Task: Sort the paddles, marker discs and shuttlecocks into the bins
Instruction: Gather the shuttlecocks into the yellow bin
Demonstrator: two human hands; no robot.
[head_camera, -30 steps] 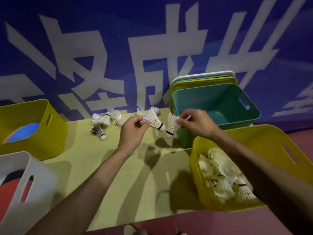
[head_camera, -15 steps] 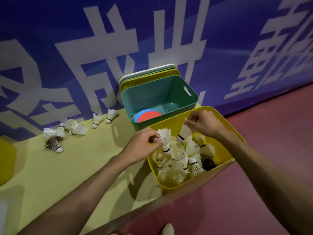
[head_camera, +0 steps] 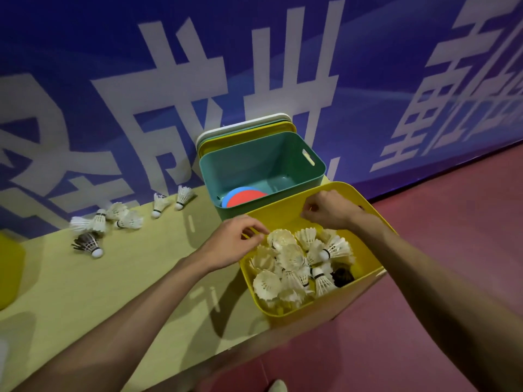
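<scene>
1. Shuttlecocks (head_camera: 288,256) heaped in yellow bin (head_camera: 311,309); overlapping, uncountable.
2. About seven loose shuttlecocks (head_camera: 158,205) on table (head_camera: 85,292); two marker discs (head_camera: 243,199) half-hidden in teal bin (head_camera: 254,162).
3. Left hand (head_camera: 235,241), right hand (head_camera: 328,212): grips curled, contents indiscernible.

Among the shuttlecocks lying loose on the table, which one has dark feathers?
The dark shuttlecock, the one nearest the camera in the group; the other loose shuttlecocks behind it are white.
</scene>
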